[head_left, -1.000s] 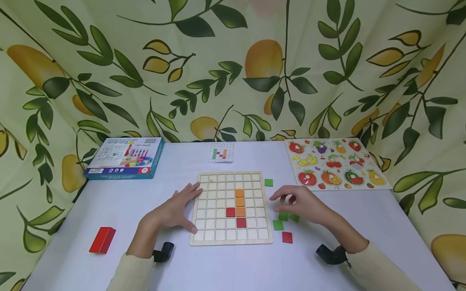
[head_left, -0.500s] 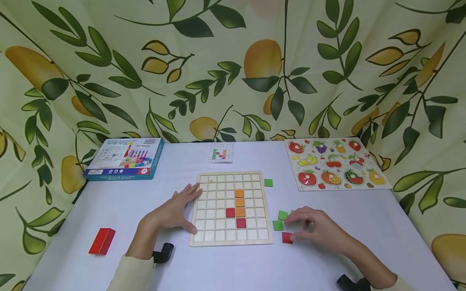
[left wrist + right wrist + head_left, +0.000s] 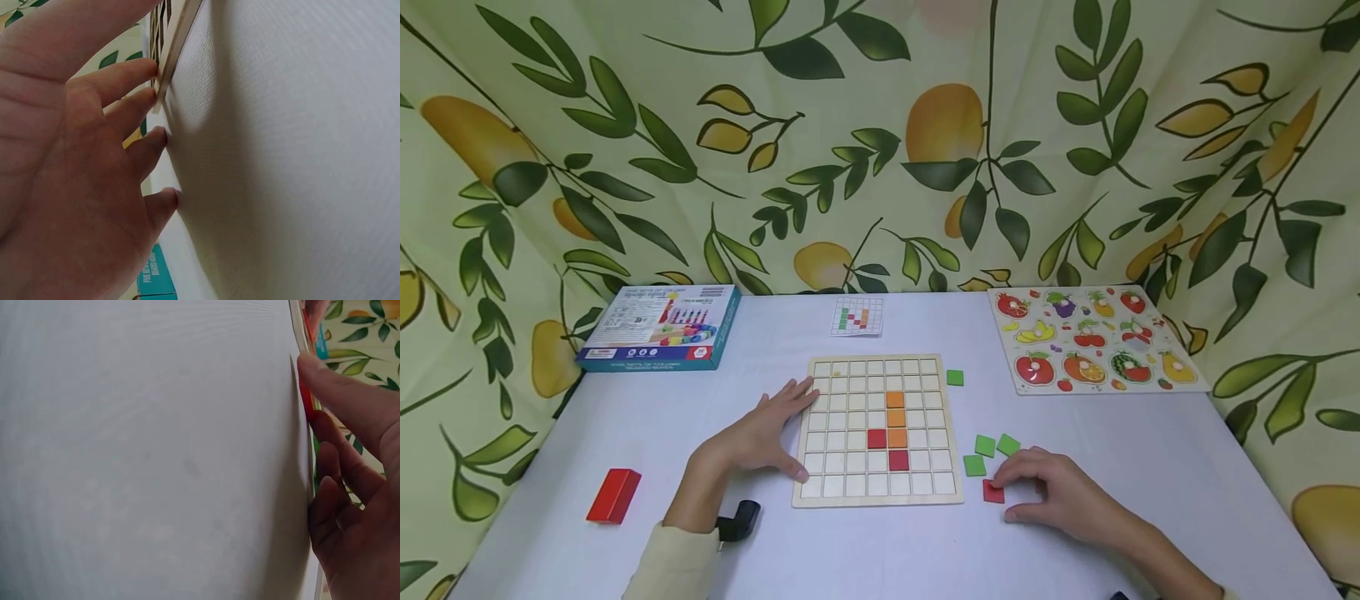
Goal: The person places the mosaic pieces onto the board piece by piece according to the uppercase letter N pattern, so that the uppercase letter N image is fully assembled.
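A square wooden grid board (image 3: 925,497) lies on the table, with three orange tiles (image 3: 897,418) in a column and two red tiles (image 3: 877,439) set in its cells. My left hand (image 3: 752,433) rests spread at the board's left edge, fingertips on the upper rim and thumb near the lower corner. To the right of the board, my right hand (image 3: 1060,492) is low over a loose red tile (image 3: 993,493). Its index fingertip touches that tile's upper right, while the thumb stands apart from it in the head view. Several green tiles (image 3: 974,466) lie just beyond.
A pattern card (image 3: 857,317) lies behind the board. At back left is a boxed set (image 3: 658,327); at back right, a fruit puzzle board (image 3: 1097,340). A red block (image 3: 613,496) lies at left. One green tile (image 3: 955,378) sits beside the board's upper right.
My right hand has moved from over the green tiles towards the near side, down to the loose red tile, uncovering the green ones. The left hand stays at the board.
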The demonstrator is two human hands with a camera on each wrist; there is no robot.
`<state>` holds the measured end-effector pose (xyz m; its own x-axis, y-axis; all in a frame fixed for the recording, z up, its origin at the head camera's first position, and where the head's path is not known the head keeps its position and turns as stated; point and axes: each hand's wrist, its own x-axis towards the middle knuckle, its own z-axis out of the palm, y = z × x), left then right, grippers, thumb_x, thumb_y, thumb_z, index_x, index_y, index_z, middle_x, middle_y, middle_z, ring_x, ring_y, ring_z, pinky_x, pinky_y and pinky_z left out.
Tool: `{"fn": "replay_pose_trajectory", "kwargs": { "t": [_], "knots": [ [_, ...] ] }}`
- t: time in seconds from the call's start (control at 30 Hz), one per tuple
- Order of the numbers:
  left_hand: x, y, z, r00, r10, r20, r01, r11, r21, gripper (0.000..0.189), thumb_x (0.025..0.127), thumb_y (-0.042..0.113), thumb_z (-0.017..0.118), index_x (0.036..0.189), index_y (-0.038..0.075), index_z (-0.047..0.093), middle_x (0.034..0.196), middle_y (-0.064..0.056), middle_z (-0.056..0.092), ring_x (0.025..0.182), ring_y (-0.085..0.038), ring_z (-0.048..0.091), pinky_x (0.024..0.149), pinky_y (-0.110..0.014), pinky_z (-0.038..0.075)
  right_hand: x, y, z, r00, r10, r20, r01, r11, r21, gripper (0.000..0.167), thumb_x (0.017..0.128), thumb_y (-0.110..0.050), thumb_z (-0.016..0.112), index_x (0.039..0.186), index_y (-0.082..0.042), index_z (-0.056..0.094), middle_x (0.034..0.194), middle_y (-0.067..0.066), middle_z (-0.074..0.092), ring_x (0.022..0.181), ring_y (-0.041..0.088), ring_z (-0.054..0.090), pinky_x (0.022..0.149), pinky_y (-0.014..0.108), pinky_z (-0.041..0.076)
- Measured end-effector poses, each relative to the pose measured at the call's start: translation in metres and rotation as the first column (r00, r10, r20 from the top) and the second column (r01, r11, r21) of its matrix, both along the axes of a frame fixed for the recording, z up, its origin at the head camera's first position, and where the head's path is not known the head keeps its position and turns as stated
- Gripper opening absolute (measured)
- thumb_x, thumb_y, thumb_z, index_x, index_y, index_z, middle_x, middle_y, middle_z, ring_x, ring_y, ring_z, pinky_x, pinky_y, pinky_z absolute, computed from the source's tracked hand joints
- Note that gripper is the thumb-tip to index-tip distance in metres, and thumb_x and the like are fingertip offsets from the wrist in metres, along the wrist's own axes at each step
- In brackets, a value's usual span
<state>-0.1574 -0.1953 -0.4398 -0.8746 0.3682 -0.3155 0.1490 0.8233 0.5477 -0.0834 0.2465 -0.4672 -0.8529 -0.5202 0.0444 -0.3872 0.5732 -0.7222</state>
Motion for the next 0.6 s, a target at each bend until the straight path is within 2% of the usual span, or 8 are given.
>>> {"fn": "replay_pose_trajectory", "kwargs": {
  "t": [0.27,0.4,0.5,0.6],
  "knots": [
    [-0.001,-0.001,0.001,1.000,-0.028,0.009,0.027,0.999,0.032,0.119,0.061,0.036,0.098,0.159,0.012,0.037,0.174,-0.005,0.018,0.163,-0.035,0.007,0.130,-0.062,0.005,-0.005,-0.002,0.002,0.999,-0.005,0.034,0.004,0.999,0.042,0.021,0.082,-0.034,0.085,0.100,-0.033,0.076,0.101,-0.018,0.073,0.096,-0.003,0.063,0.086,0.016,0.054],
    [0.000,-0.001,0.002,0.999,-0.043,0.012,0.043,0.998,0.056,0.119,0.061,0.035,0.098,0.159,0.010,0.036,0.174,-0.006,0.017,0.162,-0.037,0.006,0.130,-0.063,0.004,-0.011,-0.001,0.012,0.995,-0.006,0.103,0.000,0.999,0.052,0.020,0.082,-0.030,0.085,0.099,-0.032,0.076,0.101,-0.016,0.074,0.088,-0.002,0.060,0.073,0.017,0.052],
    [0.001,-0.001,0.002,0.999,-0.033,0.015,0.032,0.998,0.050,0.120,0.060,0.035,0.098,0.159,0.011,0.035,0.174,-0.006,0.017,0.163,-0.036,0.006,0.130,-0.062,0.004,-0.020,-0.004,0.022,0.988,-0.006,0.152,-0.001,0.999,0.048,0.018,0.084,-0.023,0.084,0.099,-0.029,0.077,0.101,-0.012,0.073,0.086,-0.001,0.059,0.064,0.017,0.052],
    [0.001,-0.001,0.003,1.000,-0.019,0.020,0.018,0.999,0.033,0.120,0.060,0.035,0.098,0.160,0.013,0.035,0.174,-0.004,0.016,0.163,-0.034,0.005,0.131,-0.060,0.004,-0.031,-0.011,0.032,0.990,-0.004,0.142,-0.001,0.999,0.039,0.018,0.084,-0.016,0.083,0.097,-0.027,0.078,0.102,-0.008,0.073,0.089,-0.001,0.060,0.064,0.019,0.056]
  ]
}}
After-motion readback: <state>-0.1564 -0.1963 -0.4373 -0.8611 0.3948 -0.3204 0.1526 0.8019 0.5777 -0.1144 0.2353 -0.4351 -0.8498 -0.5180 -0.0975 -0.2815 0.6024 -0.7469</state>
